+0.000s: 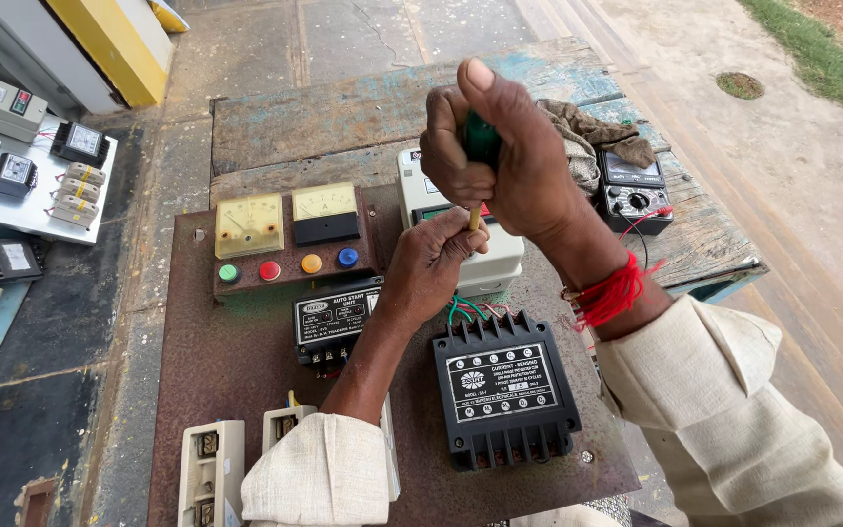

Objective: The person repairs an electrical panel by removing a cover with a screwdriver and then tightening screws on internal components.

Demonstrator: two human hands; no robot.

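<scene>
Screwdriver (480,146) in fist, apparently upright

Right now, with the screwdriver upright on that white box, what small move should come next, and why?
Probably turn the screwdriver in place. The right hand grips its green handle from above, the left hand steadies the shaft, and the tip seems set on the white box.

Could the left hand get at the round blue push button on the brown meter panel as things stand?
Probably yes. The left hand rests on the white box-shaped unit, steadying the green-handled screwdriver that the right hand clasps. The blue button lies just beside it, uncovered, with nothing between.
</scene>
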